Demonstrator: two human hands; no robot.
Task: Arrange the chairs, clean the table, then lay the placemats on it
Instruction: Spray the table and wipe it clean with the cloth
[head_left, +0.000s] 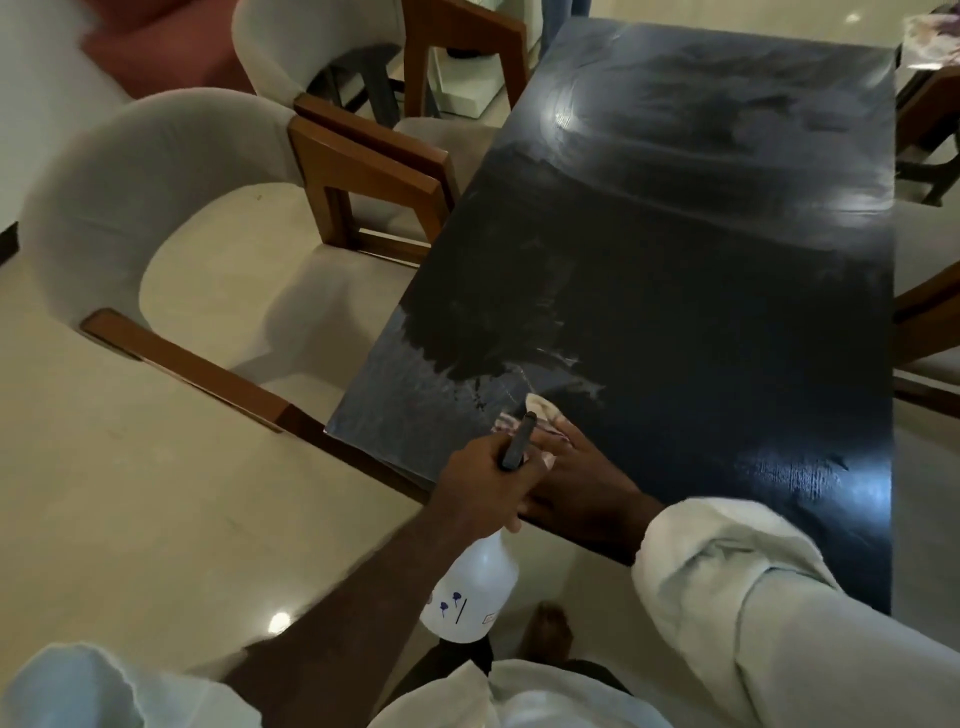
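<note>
A person leans over the near end of a dark dining surface (701, 249), mid-way through the cleaning stage of the job. The left hand (483, 486) is curled round the neck of a white spray bottle (470, 587), whose dark nozzle points across the other wrist. The right hand (574, 470) lies with its fingers fairly straight, pressing a small patterned cloth (537, 413) flat against the top near its left corner. Pale wet smears spread from the cloth, and broader streaks catch the light at the far end. A padded chair (156, 223) with wooden arms stands tucked against the left side, with a second chair (280, 47) beyond it. The likely trouble from here is a squeeze of the trigger wetting the wiping hand rather than the top, since the nozzle sits directly above it. Liquid worked so close to the corner could also run over the edge onto the glossy floor (130, 493), and a cloth this small may only push the streaks about.
</note>
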